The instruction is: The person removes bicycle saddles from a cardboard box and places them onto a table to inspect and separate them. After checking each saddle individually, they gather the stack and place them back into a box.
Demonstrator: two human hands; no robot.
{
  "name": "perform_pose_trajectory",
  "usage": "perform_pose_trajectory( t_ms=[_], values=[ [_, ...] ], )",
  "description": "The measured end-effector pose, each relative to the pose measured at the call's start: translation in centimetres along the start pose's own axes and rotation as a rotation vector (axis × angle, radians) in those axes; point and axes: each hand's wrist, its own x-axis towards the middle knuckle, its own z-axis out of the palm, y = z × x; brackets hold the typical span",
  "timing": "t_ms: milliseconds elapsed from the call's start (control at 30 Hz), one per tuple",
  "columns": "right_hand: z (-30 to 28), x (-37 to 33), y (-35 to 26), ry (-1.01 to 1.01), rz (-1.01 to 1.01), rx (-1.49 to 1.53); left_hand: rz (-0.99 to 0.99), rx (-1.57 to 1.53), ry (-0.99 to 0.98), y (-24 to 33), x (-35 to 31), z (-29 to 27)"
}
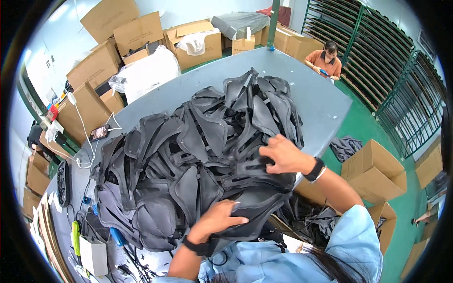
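Observation:
A large heap of black moulded fabric pieces (198,132), petal-shaped with stitched-looking rims, covers the middle of the table. At its near edge lies one wide black piece (255,205). My left hand (218,220) rests on that piece, thumb stretched away from the fingers; it is open. Farther right, my right hand (285,155) is over the heap's right side with fingers bent and apart, the thumb pointing left. Nothing shows gripped in it, though the fingertips are close to the black fabric. Both wrists wear dark bands.
The grey-blue table (311,94) carries a phone (99,132) with white cables, a black power strip (62,184) and tools at the left. Cardboard boxes (375,172) stand right and behind. A co-worker (324,61) is beyond the far corner, near green racks (377,52).

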Motion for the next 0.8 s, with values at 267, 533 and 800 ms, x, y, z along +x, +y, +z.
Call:
perform_pose_trajectory(
  t_ms=[267, 533, 800],
  values=[
    [-3.5, 4.0, 1.9, 0.232, 0.284, 1.134, -0.029, -0.519, 1.094, 1.9, -5.0, -10.7],
    [-1.8, 13.3, -1.9, 0.417, 0.379, 1.251, 0.081, 0.024, 1.25, 5.8, 1.5, -5.2],
    [4.3, 1.6, 1.7, -0.18, -0.017, 0.115, 0.016, 0.204, 1.427, 4.9, 2.9, -6.5]
  ],
)
